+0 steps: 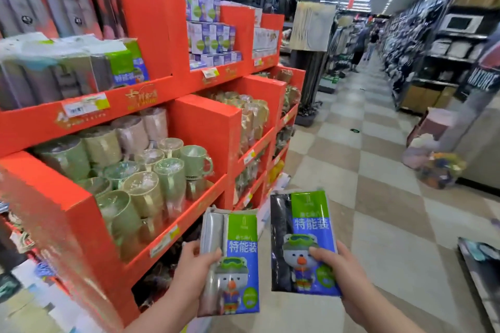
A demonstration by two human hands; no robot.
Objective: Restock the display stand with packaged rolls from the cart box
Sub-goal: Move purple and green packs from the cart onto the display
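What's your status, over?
Left hand grips grey-roll pack. Right hand grips black-roll pack. Matching packs on upper shelf of red stand. Nothing in the way.

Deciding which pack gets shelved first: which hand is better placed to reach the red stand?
Probably left. The left hand, gripping the grey-roll packet with a green-and-blue label, is on the side of the red cardboard display stand; the right hand, with the black-roll packet, is farther from it.
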